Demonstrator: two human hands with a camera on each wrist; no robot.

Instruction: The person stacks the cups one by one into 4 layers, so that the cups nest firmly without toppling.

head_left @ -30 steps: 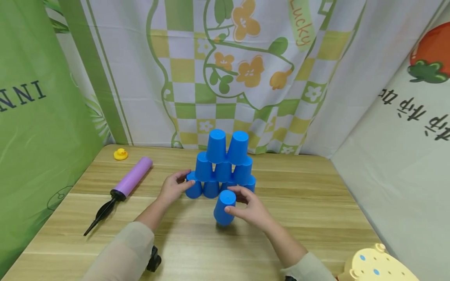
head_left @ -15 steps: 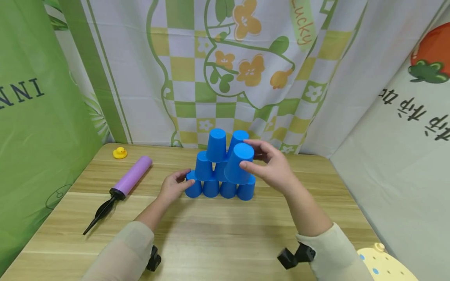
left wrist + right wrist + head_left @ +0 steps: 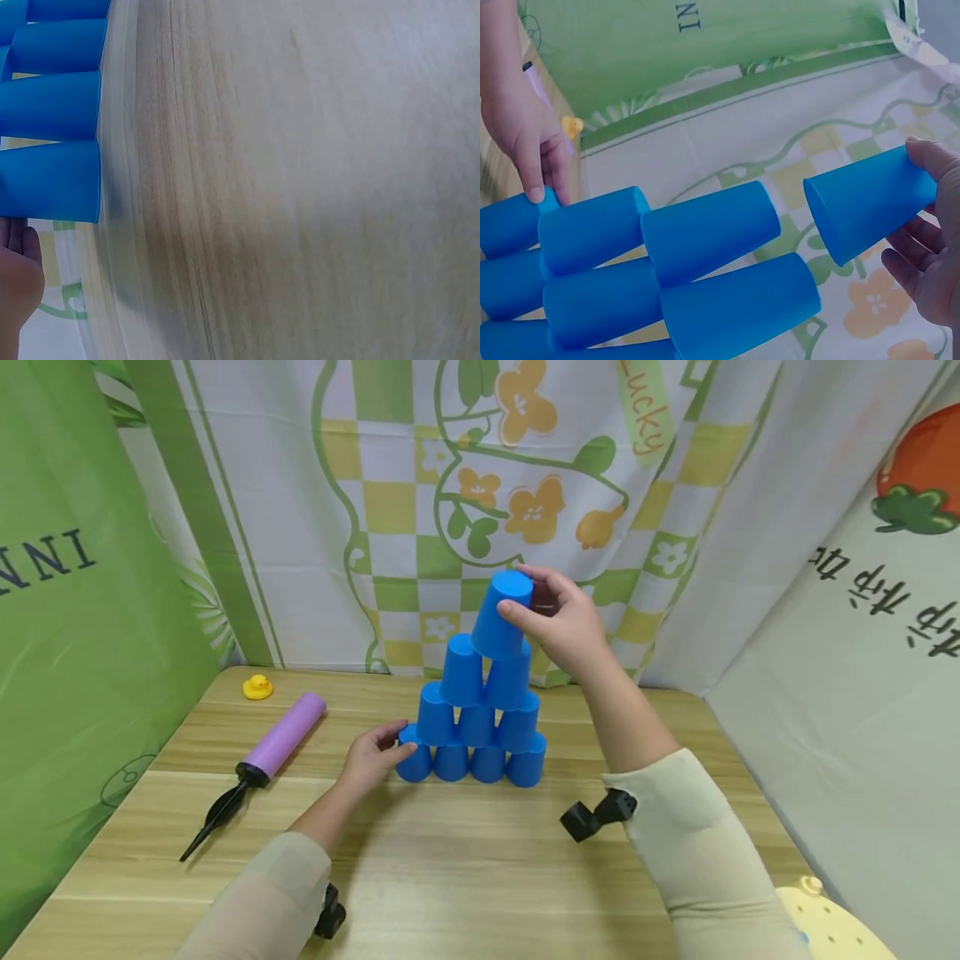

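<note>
A pyramid of upside-down blue cups (image 3: 477, 727) stands on the wooden table, in rows that narrow upward to two cups. My right hand (image 3: 572, 622) grips one more upside-down blue cup (image 3: 495, 625) near its base, thumb in front and fingers behind. In the right wrist view a gap shows between this held cup (image 3: 870, 199) and the top pair. Low on the left, my left hand (image 3: 371, 760) holds the bottom row's end cup (image 3: 414, 767) between thumb and fingers. The left wrist view shows that end cup (image 3: 49, 182) with fingertips against its side.
A purple balloon pump (image 3: 285, 739) with a black nozzle lies left on the table (image 3: 450, 877). Behind it sits a small yellow duck (image 3: 257, 687). A pale yellow spotted object (image 3: 828, 922) is partly visible at lower right. A patterned curtain (image 3: 420, 510) hangs behind the pyramid.
My right hand has lifted its cup from low in front of the pyramid, up past the right side, to above the top pair. My left hand has stayed at the end cup.
</note>
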